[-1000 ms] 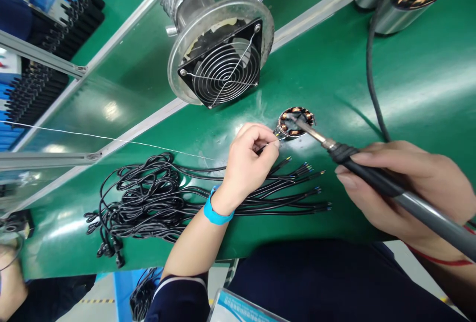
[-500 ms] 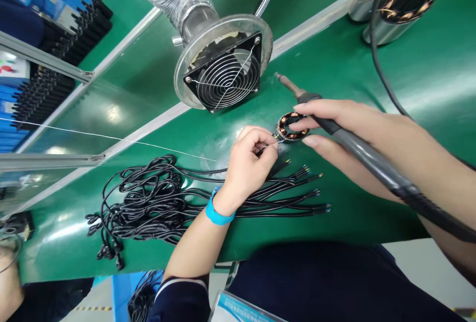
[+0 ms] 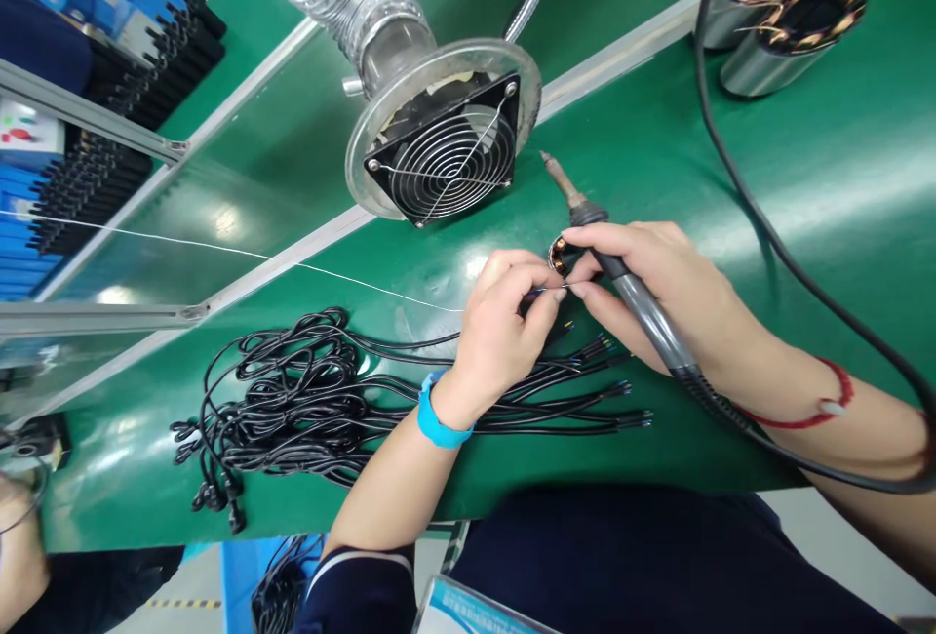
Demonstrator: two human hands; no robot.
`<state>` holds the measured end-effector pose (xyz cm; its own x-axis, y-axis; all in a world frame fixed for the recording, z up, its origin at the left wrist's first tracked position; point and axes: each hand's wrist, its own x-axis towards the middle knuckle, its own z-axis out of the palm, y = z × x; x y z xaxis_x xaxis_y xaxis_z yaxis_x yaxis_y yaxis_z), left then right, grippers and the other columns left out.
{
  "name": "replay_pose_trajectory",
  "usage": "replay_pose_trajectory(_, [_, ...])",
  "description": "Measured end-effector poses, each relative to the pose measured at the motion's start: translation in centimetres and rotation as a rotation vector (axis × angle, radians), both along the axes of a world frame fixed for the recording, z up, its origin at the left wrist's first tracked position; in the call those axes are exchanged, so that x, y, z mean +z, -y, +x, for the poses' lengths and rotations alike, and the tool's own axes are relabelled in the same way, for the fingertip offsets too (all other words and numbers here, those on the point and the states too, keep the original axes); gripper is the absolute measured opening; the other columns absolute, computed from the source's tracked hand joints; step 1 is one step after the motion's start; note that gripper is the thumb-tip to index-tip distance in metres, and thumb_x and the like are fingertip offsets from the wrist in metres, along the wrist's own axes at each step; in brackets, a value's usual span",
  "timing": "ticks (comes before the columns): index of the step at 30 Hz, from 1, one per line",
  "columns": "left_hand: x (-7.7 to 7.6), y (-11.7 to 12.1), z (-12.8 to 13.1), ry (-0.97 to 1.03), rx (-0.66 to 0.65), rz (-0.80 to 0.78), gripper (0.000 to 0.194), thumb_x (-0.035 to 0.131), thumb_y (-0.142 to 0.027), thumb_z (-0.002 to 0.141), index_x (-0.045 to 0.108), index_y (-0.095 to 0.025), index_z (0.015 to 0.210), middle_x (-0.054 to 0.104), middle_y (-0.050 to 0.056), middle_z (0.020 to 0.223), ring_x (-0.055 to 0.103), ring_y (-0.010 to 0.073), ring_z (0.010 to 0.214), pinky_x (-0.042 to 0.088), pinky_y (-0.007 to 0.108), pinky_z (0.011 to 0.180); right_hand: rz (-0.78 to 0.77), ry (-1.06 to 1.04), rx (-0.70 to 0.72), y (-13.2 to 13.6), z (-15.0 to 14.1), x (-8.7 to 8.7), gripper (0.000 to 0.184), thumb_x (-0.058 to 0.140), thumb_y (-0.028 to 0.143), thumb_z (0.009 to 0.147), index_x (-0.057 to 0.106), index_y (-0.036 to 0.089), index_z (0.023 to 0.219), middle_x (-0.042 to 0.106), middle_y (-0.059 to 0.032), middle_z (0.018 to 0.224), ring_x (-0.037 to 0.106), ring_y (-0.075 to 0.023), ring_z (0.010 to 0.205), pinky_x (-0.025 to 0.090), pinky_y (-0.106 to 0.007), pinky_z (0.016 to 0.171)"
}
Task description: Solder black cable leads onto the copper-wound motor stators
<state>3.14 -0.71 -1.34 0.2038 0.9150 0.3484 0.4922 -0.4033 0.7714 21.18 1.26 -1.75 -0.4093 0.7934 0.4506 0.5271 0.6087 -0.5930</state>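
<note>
My left hand [image 3: 501, 322] is closed in a pinch on a cable end with thin leads, beside a small copper-wound motor stator [image 3: 558, 256]. A thin solder wire [image 3: 366, 285] runs from the left into that hand. My right hand [image 3: 677, 288] holds a soldering iron [image 3: 654, 322] across its palm, the tip pointing up and away over the bench. Its thumb and fingertips also meet at a fine lead by the left fingertips. These right fingers cover much of the stator. Below the left hand lie several black cables [image 3: 299, 410] with stripped ends.
A fume extractor fan [image 3: 449, 166] on a foil duct hangs over the green bench [image 3: 731, 166]. Larger metal-cased stators [image 3: 775, 68] stand at the far right. The iron's cord [image 3: 760, 224] loops down the right side. Another person's arm [image 3: 21, 546] is at the lower left.
The soldering iron's tip has left the stator and now points away. My right hand has moved left to the left fingertips, its fingers closing on the lead. My left hand keeps its pinch.
</note>
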Motion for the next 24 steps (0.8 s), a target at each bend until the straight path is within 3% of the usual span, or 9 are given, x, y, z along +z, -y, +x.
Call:
replay_pose_trajectory(2, [0.0, 0.0, 0.1, 0.028, 0.003, -0.011, 0.009, 0.064, -0.01, 0.088, 0.062, -0.019, 0.09, 0.064, 0.004, 0.095, 0.061, 0.0158, 0.093, 0.051, 0.031, 0.084, 0.0, -0.016, 0.01, -0.1, 0.2, 0.0, 0.041, 0.053, 0.017, 0.095, 0.05, 0.028, 0.134, 0.071, -0.0003, 0.092, 0.068, -0.0223, 0.085, 0.051, -0.04, 0.083])
replay_pose_trajectory(4, [0.1, -0.1, -0.3, 0.094, 0.024, -0.156, 0.021, 0.068, -0.012, 0.084, 0.06, -0.02, 0.102, 0.064, 0.005, 0.105, 0.06, 0.0145, 0.088, 0.052, 0.031, 0.079, 0.005, -0.035, 0.012, -0.2, 0.3, -0.1, 0.047, 0.053, 0.014, 0.093, 0.047, 0.029, 0.138, 0.072, -0.0008, 0.095, 0.069, -0.0227, 0.089, 0.051, -0.04, 0.084])
replay_pose_trajectory(6, [0.5, -0.4, -1.0, 0.18, 0.03, -0.437, 0.033, 0.071, -0.014, 0.081, 0.056, -0.02, 0.109, 0.064, 0.006, 0.11, 0.059, 0.0111, 0.077, 0.05, 0.027, 0.07, 0.027, -0.042, 0.016, -0.3, 0.3, -0.2, 0.054, 0.054, 0.012, 0.09, 0.044, 0.029, 0.141, 0.073, -0.0017, 0.101, 0.069, -0.0238, 0.094, 0.052, -0.042, 0.087])
replay_pose_trajectory(8, [1.0, -0.9, -1.8, 0.25, -0.028, -0.748, 0.025, 0.07, -0.019, 0.082, 0.056, -0.018, 0.102, 0.066, 0.004, 0.098, 0.056, 0.008, 0.066, 0.047, 0.023, 0.061, 0.038, -0.034, 0.032, -0.6, 0.2, -0.4, 0.06, 0.053, 0.009, 0.086, 0.042, 0.028, 0.142, 0.072, -0.0035, 0.109, 0.067, -0.0253, 0.101, 0.052, -0.044, 0.09])
replay_pose_trajectory(10, [1.5, -1.4, -2.4, 0.303, -0.088, -0.939, 0.015, 0.068, -0.026, 0.084, 0.058, -0.017, 0.087, 0.064, 0.0, 0.08, 0.052, 0.0063, 0.06, 0.042, 0.02, 0.056, 0.03, -0.012, 0.07, -0.8, 0.0, -0.6, 0.06, 0.05, 0.006, 0.082, 0.044, 0.026, 0.139, 0.071, -0.0061, 0.116, 0.066, -0.0266, 0.107, 0.052, -0.047, 0.093])
replay_pose_trajectory(13, [1.9, -1.8, -2.6, 0.424, -0.012, -0.983, 0.02, 0.066, -0.033, 0.082, 0.058, -0.016, 0.074, 0.06, -0.003, 0.066, 0.044, 0.0046, 0.053, 0.033, 0.018, 0.05, 0.032, 0.022, 0.117, -1.1, -0.4, -0.9, 0.056, 0.05, 0.008, 0.08, 0.047, 0.023, 0.134, 0.069, -0.0081, 0.115, 0.066, -0.0278, 0.105, 0.052, -0.049, 0.094])
replay_pose_trajectory(17, [1.7, -1.9, -2.2, 0.565, 0.095, -0.975, 0.02, 0.073, -0.03, 0.069, 0.059, -0.016, 0.065, 0.054, -0.005, 0.057, 0.039, 0.0036, 0.05, 0.025, 0.018, 0.047, 0.056, 0.013, 0.131, -0.9, -0.3, -1.0, 0.051, 0.053, 0.016, 0.085, 0.047, 0.023, 0.135, 0.071, -0.0056, 0.104, 0.066, -0.0269, 0.097, 0.052, -0.049, 0.092])
replay_pose_trajectory(24, [1.9, -1.8, -1.3, 0.599, 0.17, -1.035, 0.033, 0.088, -0.035, 0.056, 0.062, -0.015, 0.061, 0.053, -0.006, 0.053, 0.043, 0.0047, 0.052, 0.034, 0.021, 0.053, 0.07, -0.015, 0.108, -0.5, 0.4, -0.8, 0.056, 0.055, 0.016, 0.087, 0.042, 0.027, 0.14, 0.073, -0.0044, 0.108, 0.067, -0.0259, 0.098, 0.052, -0.047, 0.092])
